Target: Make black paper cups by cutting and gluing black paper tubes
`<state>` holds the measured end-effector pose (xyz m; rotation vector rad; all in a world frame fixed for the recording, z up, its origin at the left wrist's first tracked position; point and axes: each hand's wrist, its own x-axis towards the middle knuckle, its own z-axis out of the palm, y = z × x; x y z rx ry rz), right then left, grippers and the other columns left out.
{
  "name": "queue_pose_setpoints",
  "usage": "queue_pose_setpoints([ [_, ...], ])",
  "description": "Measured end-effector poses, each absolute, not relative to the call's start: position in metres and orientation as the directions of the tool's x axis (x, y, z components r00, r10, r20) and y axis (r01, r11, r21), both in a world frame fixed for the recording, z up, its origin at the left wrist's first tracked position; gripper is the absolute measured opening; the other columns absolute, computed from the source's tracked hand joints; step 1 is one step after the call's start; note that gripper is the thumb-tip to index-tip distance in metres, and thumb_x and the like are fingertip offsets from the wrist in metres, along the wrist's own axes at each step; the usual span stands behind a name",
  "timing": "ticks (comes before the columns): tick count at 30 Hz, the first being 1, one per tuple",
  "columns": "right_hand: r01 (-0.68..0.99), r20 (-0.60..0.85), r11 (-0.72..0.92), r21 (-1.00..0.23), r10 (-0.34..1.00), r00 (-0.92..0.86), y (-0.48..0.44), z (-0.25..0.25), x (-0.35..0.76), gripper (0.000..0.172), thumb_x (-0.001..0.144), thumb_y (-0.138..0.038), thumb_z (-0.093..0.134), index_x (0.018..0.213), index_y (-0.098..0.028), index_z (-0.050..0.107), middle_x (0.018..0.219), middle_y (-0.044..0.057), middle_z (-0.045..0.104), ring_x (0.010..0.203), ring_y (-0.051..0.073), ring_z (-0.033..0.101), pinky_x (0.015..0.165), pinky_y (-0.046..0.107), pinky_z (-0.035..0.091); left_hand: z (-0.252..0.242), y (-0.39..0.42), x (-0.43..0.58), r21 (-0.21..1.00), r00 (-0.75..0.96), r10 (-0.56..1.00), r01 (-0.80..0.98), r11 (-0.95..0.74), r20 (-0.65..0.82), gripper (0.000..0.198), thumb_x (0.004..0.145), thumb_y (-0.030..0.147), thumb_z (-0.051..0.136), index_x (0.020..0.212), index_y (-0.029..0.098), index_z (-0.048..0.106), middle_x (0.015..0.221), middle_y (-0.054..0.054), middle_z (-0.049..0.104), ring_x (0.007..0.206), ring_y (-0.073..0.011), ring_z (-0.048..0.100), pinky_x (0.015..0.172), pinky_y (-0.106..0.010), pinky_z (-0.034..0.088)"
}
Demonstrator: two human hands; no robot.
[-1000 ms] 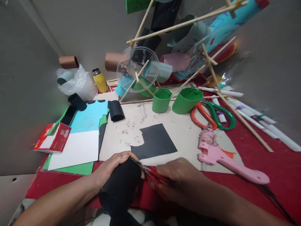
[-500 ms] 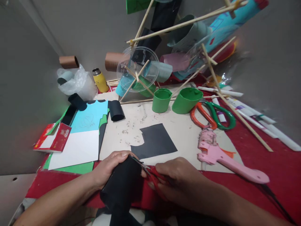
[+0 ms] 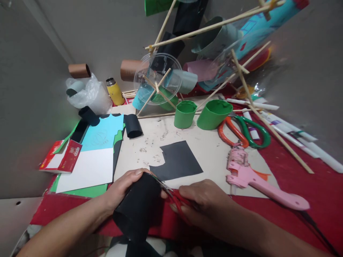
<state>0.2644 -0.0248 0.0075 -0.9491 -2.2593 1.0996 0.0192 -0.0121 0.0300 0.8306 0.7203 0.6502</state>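
A black paper tube [image 3: 138,205] is tilted at the table's front edge, with my left hand [image 3: 122,189] closed around its upper left side. My right hand [image 3: 205,203] grips the red handles of a pair of scissors [image 3: 178,203]. The scissor blades lie along the tube's upper rim, close to my left fingertips; how far they are apart is hard to see. Just beyond the tube, a black paper sheet [image 3: 182,160] with a notched left side lies flat on the beige board [image 3: 214,153].
Right of the board's middle lie a pink glue gun [image 3: 268,187] and large scissors with orange and green handles [image 3: 243,132]. Two green paper tubes [image 3: 184,114] stand behind, under a stick frame [image 3: 214,26]. Coloured sheets [image 3: 85,167] and a red box [image 3: 64,155] are left.
The scissors have shifted slightly along the rim of the black tube, and the tube has tilted a little. Both hands keep their hold.
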Motion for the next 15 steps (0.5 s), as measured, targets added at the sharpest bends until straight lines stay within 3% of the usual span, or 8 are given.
queue_pose_setpoints([
  [2,0.388,0.083,0.427,-0.817,0.752,-0.654,-0.026,0.009,0.264,0.02,0.091,-0.021,0.051,0.085,-0.019,0.07,0.068,0.001,0.069,0.059,0.013,0.062,0.058,0.021,0.041,0.031,-0.012,0.019,0.835,0.584,0.755,-0.223,0.504,-0.299,0.037,0.095,0.045,0.052,0.101,0.013,0.069,0.092,-0.016,0.078,0.095,-0.0302,0.07,0.095,-0.045,0.048],
  [8,0.358,0.001,0.341,-0.869,0.725,-0.688,-0.026,0.014,0.263,0.02,0.092,-0.026,0.053,0.088,-0.018,0.071,0.059,-0.004,0.058,0.05,0.01,0.05,0.052,0.02,0.037,0.036,-0.012,0.019,0.857,0.6,0.746,-0.184,0.481,-0.289,0.035,0.095,0.045,0.053,0.101,0.016,0.071,0.085,-0.011,0.078,0.086,-0.0236,0.071,0.088,-0.034,0.049],
  [12,0.338,-0.016,0.313,-0.888,0.712,-0.702,-0.024,0.015,0.263,0.024,0.091,-0.021,0.054,0.104,-0.022,0.074,0.064,-0.004,0.063,0.053,0.01,0.053,0.054,0.02,0.038,0.03,-0.011,0.018,0.855,0.615,0.73,-0.167,0.491,-0.299,0.041,0.095,0.047,0.052,0.101,0.012,0.071,0.087,-0.014,0.077,0.088,-0.0272,0.071,0.088,-0.038,0.05],
  [15,0.334,-0.002,0.332,-0.882,0.707,-0.707,-0.023,0.014,0.264,0.023,0.092,-0.021,0.054,0.104,-0.021,0.073,0.067,-0.002,0.067,0.056,0.011,0.056,0.056,0.02,0.039,0.024,-0.01,0.017,0.791,0.634,0.699,-0.219,0.572,-0.33,0.044,0.096,0.049,0.049,0.102,0.01,0.07,0.087,-0.016,0.077,0.081,-0.0251,0.072,0.079,-0.035,0.052],
])
